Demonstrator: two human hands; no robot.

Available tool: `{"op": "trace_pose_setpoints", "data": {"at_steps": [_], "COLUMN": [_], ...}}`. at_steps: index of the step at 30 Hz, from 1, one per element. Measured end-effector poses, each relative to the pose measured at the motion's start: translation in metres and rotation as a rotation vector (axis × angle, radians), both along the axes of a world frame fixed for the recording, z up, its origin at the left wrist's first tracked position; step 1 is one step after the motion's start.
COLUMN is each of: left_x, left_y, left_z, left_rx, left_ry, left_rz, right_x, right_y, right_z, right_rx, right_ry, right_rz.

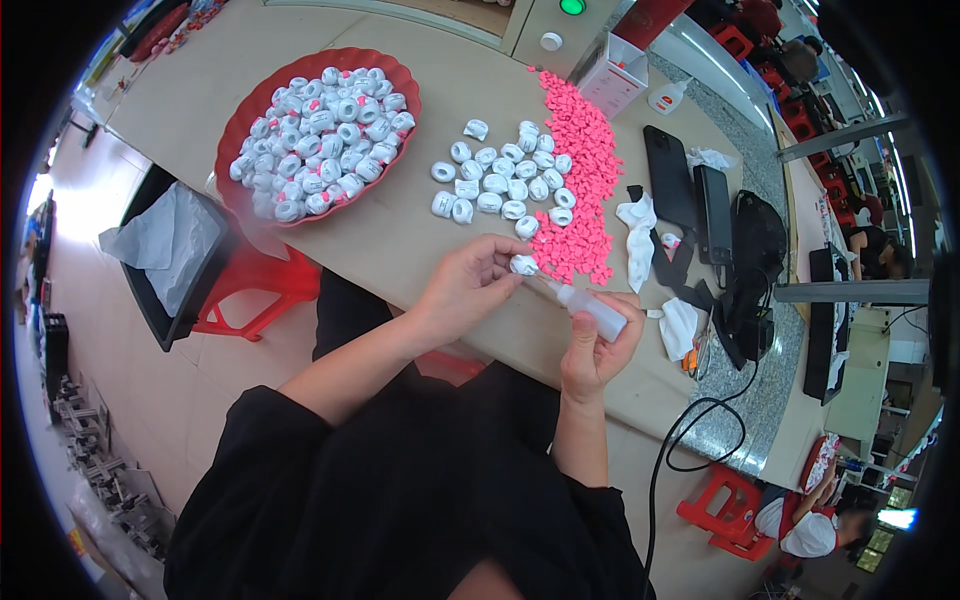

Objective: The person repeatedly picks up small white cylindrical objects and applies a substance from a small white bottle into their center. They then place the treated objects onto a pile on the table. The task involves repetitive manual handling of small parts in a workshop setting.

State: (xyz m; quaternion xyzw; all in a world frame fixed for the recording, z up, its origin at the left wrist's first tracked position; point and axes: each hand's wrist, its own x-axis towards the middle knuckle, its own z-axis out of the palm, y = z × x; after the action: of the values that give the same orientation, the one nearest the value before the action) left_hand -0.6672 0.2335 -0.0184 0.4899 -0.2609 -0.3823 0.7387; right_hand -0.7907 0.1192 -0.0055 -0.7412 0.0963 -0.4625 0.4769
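Between the fingertips of my left hand (470, 280) is a small white ring-shaped piece (523, 265). My right hand (600, 350) grips a translucent white squeeze bottle (592, 310), and its thin nozzle points at the white piece, touching or nearly so. Just beyond my hands lie several loose white ring-shaped pieces (495, 180) on the table (400, 260). Beside them, to the right, spreads a long heap of small bright pink pieces (585, 150). Farther left, a red scalloped bowl (410, 95) is piled with white pieces, some showing pink parts.
Right of the pink heap are a black phone (668, 175), another dark device (712, 215), crumpled tissues (638, 240), a black bag (757, 250) and a cable (665, 450). A white box (612, 78) and small bottle (668, 97) stand behind. Left is a black tray (180, 290) above a red stool (262, 285).
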Motion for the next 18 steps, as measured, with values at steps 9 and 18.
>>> {"op": "trace_pose_setpoints", "data": {"at_steps": [9,18], "left_x": [-0.0006,-0.0003], "left_y": [-0.0006,-0.0007], "left_z": [-0.0015,-0.0015], "left_rx": [0.002,0.007], "left_ry": [-0.001,-0.001], "left_rz": [0.015,0.009], "right_x": [0.0005,0.0001], "right_y": [0.0002,0.0001], "right_z": [0.0003,-0.0002], "right_rx": [-0.015,0.006], "right_ry": [0.012,0.030], "right_rz": [-0.015,-0.006]}}
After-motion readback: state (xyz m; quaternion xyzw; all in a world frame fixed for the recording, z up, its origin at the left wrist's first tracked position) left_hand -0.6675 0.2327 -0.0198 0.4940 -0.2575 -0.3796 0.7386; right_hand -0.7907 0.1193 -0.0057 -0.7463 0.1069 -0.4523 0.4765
